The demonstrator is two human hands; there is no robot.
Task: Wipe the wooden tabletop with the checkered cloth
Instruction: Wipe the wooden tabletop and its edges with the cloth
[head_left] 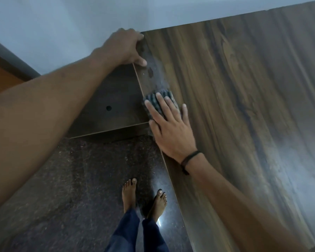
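Mid-wipe: my R hand (168,128) spread flat on checkered cloth (160,96), L hand (125,47) grips wooden tabletop (244,106) corner; next I'd push up-frame, firm.

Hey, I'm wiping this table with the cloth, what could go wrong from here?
The cloth lies at the edge of the tabletop under the right hand; a stroke outward could push dust onto the floor or drop the cloth. The left hand grips the dusty corner, so that patch may get missed.

No readable text, label, brand or number appears anywhere.
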